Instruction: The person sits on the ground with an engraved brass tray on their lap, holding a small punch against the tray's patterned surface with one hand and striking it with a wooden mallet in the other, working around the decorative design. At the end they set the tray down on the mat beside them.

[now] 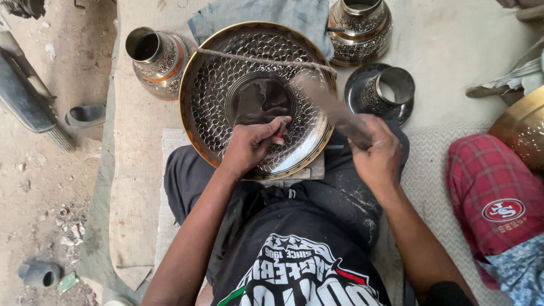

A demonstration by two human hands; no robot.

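Hands at a big round patterned metal tray [258,62] propped over the lap, left hand [249,144] clamped on a small punch [281,127] against the tray's face, right hand [377,153] gripping a blurred hammer [331,107], engraved vases [156,59] on the mat [453,39] behind.

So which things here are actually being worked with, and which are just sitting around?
In use:
- large patterned metal plate, on the lap
- small punch tool, gripped in the left hand against the plate
- blurred hammer, gripped in the right hand

Lying about:
- engraved vase, on its side
- engraved pot
- small cup on a saucer
- brass bowl
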